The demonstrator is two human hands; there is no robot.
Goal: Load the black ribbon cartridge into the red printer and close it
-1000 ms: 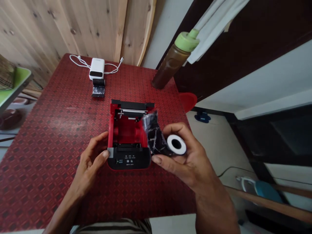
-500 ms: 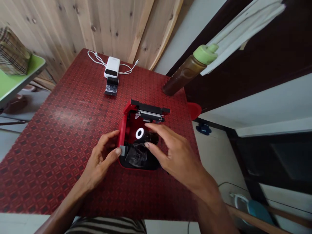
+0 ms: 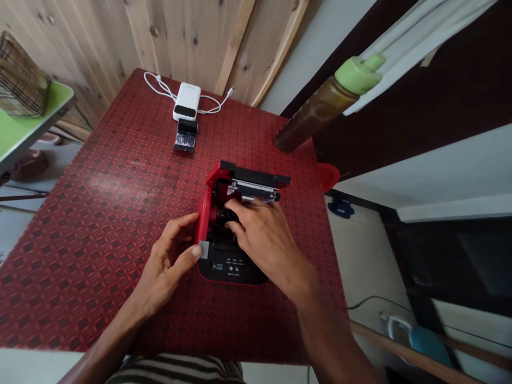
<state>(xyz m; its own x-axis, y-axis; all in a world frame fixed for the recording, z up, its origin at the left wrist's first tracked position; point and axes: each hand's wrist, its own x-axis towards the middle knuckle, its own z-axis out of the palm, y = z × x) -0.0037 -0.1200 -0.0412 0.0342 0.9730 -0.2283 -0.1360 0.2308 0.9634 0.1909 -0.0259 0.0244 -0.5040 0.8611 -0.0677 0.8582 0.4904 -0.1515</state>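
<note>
A small red and black printer (image 3: 218,261) sits on the table with its lid (image 3: 256,176) raised at the back. My left hand (image 3: 172,261) grips its left side, thumb on the front left corner by a grey patch and fingers against the red wall. Inside the compartment, my right hand (image 3: 260,229) reaches down with thumb and index finger around a black roll (image 3: 224,214). Much of the roll is hidden by this hand and the shadow. Buttons and small white markings show on the front panel.
Behind the printer lie a white power bank (image 3: 187,100) with a white cable (image 3: 212,109) and a black roll with a loose shiny end (image 3: 185,140). A brown bottle with a green cap (image 3: 316,117) stands at the back right of the red patterned table (image 3: 100,224).
My right hand has lowered the black roll into the printer's compartment. Its white core and the loose dark film over the front panel no longer show. The left hand keeps its hold.
</note>
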